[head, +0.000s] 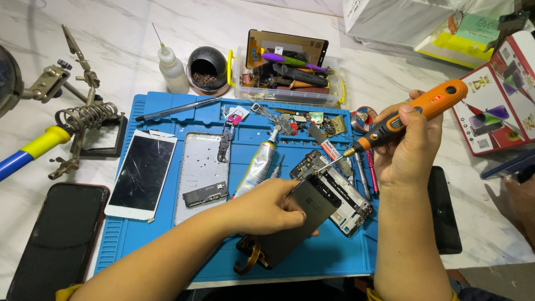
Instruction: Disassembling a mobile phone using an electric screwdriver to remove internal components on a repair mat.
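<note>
My right hand [407, 146] grips an orange and black electric screwdriver [412, 114], its tip pointing down at the top of an opened phone body [340, 192] on the blue work mat [139, 239]. My left hand [267, 207] presses on a dark flat battery-like part [304, 220] that lies across the phone's lower half. A curved orange flex strip [248, 262] pokes out below that part.
On the mat lie a cracked white phone screen [142, 174], a silver back cover [202, 173], a glue tube [259, 164] and tweezers [175, 109]. A black phone [58, 237], soldering stand [83, 120], small bottle [171, 69], parts tray [287, 78] and boxes [493, 106] surround it. Another person's hand [515, 203] is at right.
</note>
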